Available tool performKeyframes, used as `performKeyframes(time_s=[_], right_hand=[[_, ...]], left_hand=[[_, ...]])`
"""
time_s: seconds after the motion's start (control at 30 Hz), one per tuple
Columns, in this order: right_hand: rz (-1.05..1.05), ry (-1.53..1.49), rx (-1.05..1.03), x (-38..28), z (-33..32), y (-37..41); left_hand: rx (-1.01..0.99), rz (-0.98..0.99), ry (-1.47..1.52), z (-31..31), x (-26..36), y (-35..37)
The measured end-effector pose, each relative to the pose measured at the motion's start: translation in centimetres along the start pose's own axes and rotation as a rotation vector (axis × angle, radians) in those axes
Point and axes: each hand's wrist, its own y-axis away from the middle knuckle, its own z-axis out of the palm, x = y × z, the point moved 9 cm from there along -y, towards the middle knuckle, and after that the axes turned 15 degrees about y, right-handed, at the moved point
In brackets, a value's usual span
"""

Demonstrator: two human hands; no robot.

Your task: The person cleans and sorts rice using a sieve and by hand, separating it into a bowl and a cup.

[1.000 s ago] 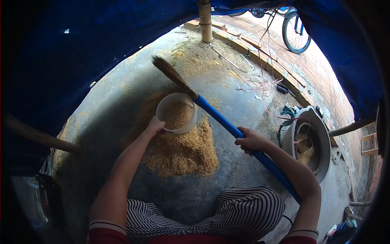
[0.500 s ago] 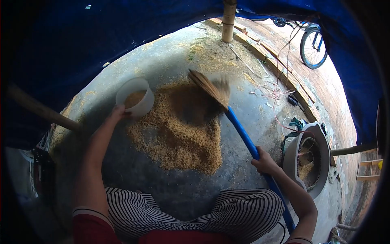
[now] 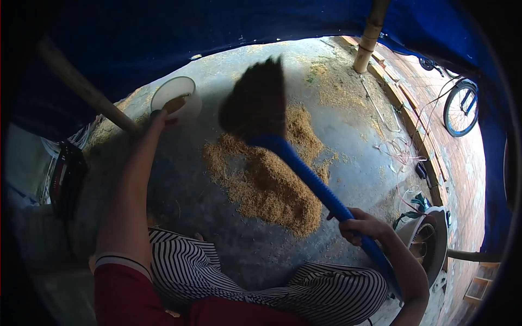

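Note:
My left hand (image 3: 166, 118) grips the near side of a translucent white tub (image 3: 173, 89), which is tilted and has some grain inside. My right hand (image 3: 361, 226) is wrapped round the blue handle (image 3: 310, 176) of a broom. Its dark, fan-shaped bristle head (image 3: 254, 103) is smeared by motion and looks raised above the floor, hiding part of the ground behind it. Below and beyond the broom, a heap of golden grain (image 3: 277, 195) spreads over the concrete floor, between my hands and in front of my striped trousers.
A large grey basin (image 3: 438, 247) with a round fan-like part inside stands at the right. Bamboo poles (image 3: 367, 46) hold up a blue tarp (image 3: 217, 22). Loose wires (image 3: 399, 152) lie near a row of wooden planks (image 3: 418, 125). A bicycle wheel (image 3: 461, 108) shows outside.
The broom head has lifted off the grain and swung left, its fan now broad to the view. My left hand has carried the tub farther from me. The whole view has turned left.

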Motion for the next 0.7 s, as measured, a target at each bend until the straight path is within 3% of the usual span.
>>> performKeyframes(time_s=[0.07,0.2,0.27,0.47,0.63,0.7], right_hand=[[0.032,0.071,-0.149,0.6,2.2,-2.6],[0.028,0.301,-0.197,1.4,5.0,-8.8],[0.109,0.358,-0.128,3.6,4.2,-11.1],[0.074,0.431,0.083,2.7,-0.9,-7.0],[0.171,0.343,0.182,2.1,-4.3,-1.1],[0.198,0.324,0.204,2.0,-4.9,0.8]], left_hand=[[0.040,0.029,-0.060,-0.4,1.1,0.8],[-0.041,0.045,-0.011,-1.9,0.7,0.9],[-0.075,0.069,-0.008,-1.7,0.3,1.9],[0.161,-0.214,-0.271,-5.0,-4.7,2.4],[0.010,-0.428,-1.188,-3.3,-3.8,7.5],[-0.017,-0.290,-1.424,-1.9,-3.5,7.3]])
